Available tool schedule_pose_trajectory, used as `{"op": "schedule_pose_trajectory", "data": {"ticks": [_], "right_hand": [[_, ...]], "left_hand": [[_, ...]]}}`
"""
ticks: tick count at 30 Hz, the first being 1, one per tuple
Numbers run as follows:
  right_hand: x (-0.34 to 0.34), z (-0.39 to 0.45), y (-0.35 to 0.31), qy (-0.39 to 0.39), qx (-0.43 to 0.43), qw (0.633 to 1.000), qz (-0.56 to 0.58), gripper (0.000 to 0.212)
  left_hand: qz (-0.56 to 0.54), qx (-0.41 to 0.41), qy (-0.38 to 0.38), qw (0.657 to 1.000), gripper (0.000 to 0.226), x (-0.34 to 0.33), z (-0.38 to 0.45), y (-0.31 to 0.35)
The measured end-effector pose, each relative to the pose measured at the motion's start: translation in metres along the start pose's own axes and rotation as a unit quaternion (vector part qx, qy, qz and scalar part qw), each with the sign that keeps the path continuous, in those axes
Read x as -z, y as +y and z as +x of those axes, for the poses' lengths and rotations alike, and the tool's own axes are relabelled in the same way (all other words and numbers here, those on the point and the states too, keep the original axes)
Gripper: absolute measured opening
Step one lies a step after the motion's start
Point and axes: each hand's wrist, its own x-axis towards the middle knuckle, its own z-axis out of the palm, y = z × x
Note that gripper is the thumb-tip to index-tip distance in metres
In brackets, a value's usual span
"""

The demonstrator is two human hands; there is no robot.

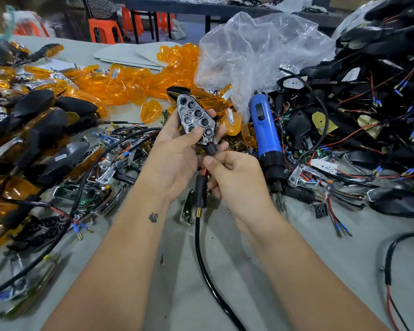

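Keep left hand (177, 161) wrapped firmly round the turn-signal housing (196, 117), held above the table (368, 259); with right hand (237, 180) pinching the red wire (204, 172) at its neck, feed straight through the black stem sleeve (200, 191), avoiding kinks.

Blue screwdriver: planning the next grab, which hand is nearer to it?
Right. The right hand, pinching the wire under the lamp, is just beside the blue screwdriver; the left hand grips the lamp farther off.
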Motion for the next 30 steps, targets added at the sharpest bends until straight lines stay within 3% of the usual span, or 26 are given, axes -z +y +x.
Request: {"op": "schedule_pose_trajectory", "data": {"ticks": [6, 11, 17, 19, 23, 30], "right_hand": [[0.001, 0.001, -0.003, -0.011, -0.028, 0.995, 0.094, 0.017], [-0.001, -0.001, 0.001, 0.061, 0.046, 0.997, 0.005, 0.035], [0.001, 0.002, 0.005, 0.084, 0.118, 0.986, -0.085, 0.047], [0.002, 0.003, 0.005, 0.081, 0.121, 0.986, -0.083, 0.047], [0.002, 0.004, 0.006, 0.060, 0.122, 0.987, -0.082, 0.048], [0.000, 0.003, 0.008, 0.048, 0.146, 0.982, -0.110, 0.051]], "left_hand": [[0.016, -0.021, 0.034, 0.999, 0.037, -0.001, 0.001, 0.001], [0.063, -0.008, 0.039, 0.997, 0.029, -0.002, 0.000, -0.001], [0.073, -0.002, 0.032, 0.997, 0.026, -0.003, 0.000, -0.002], [0.069, -0.004, 0.037, 0.997, 0.035, -0.005, 0.000, -0.002], [0.079, -0.044, 0.051, 0.995, 0.076, -0.006, -0.001, -0.003], [0.112, -0.041, 0.062, 0.991, 0.065, -0.004, 0.001, 0.000]]}}
